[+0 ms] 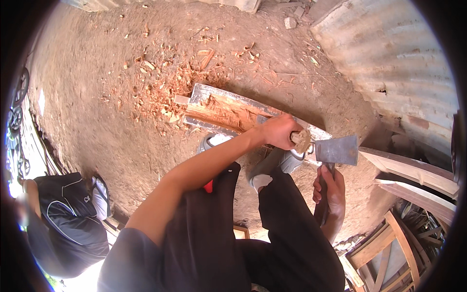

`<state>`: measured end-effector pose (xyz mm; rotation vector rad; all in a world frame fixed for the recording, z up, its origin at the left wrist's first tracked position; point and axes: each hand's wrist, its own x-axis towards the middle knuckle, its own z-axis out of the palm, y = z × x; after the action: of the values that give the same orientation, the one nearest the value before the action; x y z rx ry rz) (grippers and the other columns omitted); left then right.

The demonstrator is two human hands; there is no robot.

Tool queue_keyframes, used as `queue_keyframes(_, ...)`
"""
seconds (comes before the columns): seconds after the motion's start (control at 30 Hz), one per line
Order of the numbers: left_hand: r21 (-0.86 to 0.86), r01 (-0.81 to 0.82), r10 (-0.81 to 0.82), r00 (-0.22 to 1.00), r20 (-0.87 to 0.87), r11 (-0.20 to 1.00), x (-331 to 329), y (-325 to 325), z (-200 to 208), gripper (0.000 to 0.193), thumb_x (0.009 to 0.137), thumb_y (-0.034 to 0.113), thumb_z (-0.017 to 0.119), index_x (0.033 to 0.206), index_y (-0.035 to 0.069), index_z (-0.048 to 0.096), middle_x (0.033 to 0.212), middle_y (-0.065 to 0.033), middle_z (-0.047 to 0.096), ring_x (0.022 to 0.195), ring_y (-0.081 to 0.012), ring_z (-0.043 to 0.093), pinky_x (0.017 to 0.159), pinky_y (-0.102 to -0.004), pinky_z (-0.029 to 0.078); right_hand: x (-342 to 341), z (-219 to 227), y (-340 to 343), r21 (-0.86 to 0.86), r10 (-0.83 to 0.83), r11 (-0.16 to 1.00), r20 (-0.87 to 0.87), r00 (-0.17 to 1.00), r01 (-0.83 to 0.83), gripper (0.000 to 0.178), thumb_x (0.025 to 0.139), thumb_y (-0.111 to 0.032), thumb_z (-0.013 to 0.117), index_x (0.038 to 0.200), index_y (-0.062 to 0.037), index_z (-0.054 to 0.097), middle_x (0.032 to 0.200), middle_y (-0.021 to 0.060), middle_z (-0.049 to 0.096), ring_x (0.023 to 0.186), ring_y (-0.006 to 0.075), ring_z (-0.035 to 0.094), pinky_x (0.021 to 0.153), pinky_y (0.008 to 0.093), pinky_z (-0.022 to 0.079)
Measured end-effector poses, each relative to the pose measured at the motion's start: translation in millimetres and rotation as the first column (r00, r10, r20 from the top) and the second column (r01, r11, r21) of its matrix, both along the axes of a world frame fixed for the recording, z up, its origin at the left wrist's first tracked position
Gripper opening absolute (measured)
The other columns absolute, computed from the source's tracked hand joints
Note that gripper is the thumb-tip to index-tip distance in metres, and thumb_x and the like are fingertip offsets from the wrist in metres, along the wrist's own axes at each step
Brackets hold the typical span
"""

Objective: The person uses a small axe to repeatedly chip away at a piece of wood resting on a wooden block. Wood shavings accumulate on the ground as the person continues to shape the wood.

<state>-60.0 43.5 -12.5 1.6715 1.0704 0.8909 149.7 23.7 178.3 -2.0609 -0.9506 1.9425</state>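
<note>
Left hand [278, 131]: fingers closed right round the wooden handle of a chisel-like tool [302, 140], frayed butt poking out past the fist, a bit of grey metal showing on the other side, over the hollow of the wood block [224, 112]. Right hand [335, 189]: fingers wrapped on the hatchet [337, 150] shaft just below the head; narrow end of head faces the butt, near it, contact not visible.

Block lies on the ground [160, 29] ahead of the shoes, beyond the left fist. Handling, judged: block stiff and fairly heavy, splinter-prone along the hollow; take it by the outer ends. Chisel light, rigid; grip mid-handle, clear of the butt. Hatchet head-heavy; choking up near the head gives control, fingers clear of the edge.
</note>
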Motion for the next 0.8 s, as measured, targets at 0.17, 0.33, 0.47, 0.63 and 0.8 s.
queue_keyframes(0.17,0.041,-0.113,0.108,0.989,0.096,0.993,5,7,-13,0.021,0.064,0.017,0.077,0.077,0.002,0.071,0.074,-0.0232,0.067,0.074,-0.0447,0.066,0.067,-0.0482,0.054,13,-5,-12,0.173,0.082,0.98,0.096,0.992,-0.098,0.026,0.101,-0.025,0.068,0.106,-0.0029,0.055,0.065,0.0026,0.052,0.044,0.0111,0.048,0.039,0.0269,0.037)
queue_keyframes(0.33,0.027,-0.135,0.131,0.983,0.132,0.99,3,13,-10,0.02,0.065,0.016,0.077,0.077,0.002,0.071,0.074,-0.0234,0.066,0.074,-0.0449,0.065,0.067,-0.0471,0.054,1,-35,-17,0.154,0.248,0.95,0.154,0.956,-0.271,0.021,0.098,-0.016,0.073,0.101,-0.0004,0.058,0.062,0.002,0.053,0.043,0.0109,0.046,0.04,0.0288,0.036)
queue_keyframes(0.47,-0.054,-0.181,0.188,0.968,0.168,0.982,1,11,-7,0.018,0.067,0.015,0.077,0.078,0.001,0.071,0.074,-0.0233,0.066,0.074,-0.0446,0.066,0.066,-0.0467,0.054,-7,-32,-26,0.256,0.315,0.885,0.283,0.906,-0.388,0.027,0.096,-0.02,0.076,0.106,0.0015,0.063,0.067,0.005,0.058,0.046,0.0106,0.051,0.044,0.0288,0.04)
queue_keyframes(0.63,0.084,-0.12,0.103,0.977,0.185,0.989,7,8,-7,0.017,0.064,0.006,0.073,0.078,-0.001,0.067,0.07,-0.0239,0.063,0.067,-0.0446,0.062,0.062,-0.0453,0.051,-5,-25,-35,0.367,0.028,0.93,-0.011,1.0,-0.023,0.026,0.1,-0.01,0.067,0.118,0.0028,0.055,0.066,0.0038,0.056,0.046,0.0103,0.05,0.04,0.0269,0.036)
queue_keyframes(0.8,0.082,-0.016,0.011,0.999,0.052,0.997,16,-2,-22,0.018,0.063,0.008,0.074,0.076,-0.002,0.066,0.067,-0.0244,0.062,0.066,-0.0441,0.064,0.061,-0.0466,0.051,2,-44,-8,0.189,0.205,0.952,0.187,0.961,-0.24,0.022,0.097,-0.014,0.072,0.101,-0.0003,0.055,0.06,0.003,0.05,0.043,0.0112,0.046,0.038,0.028,0.035)
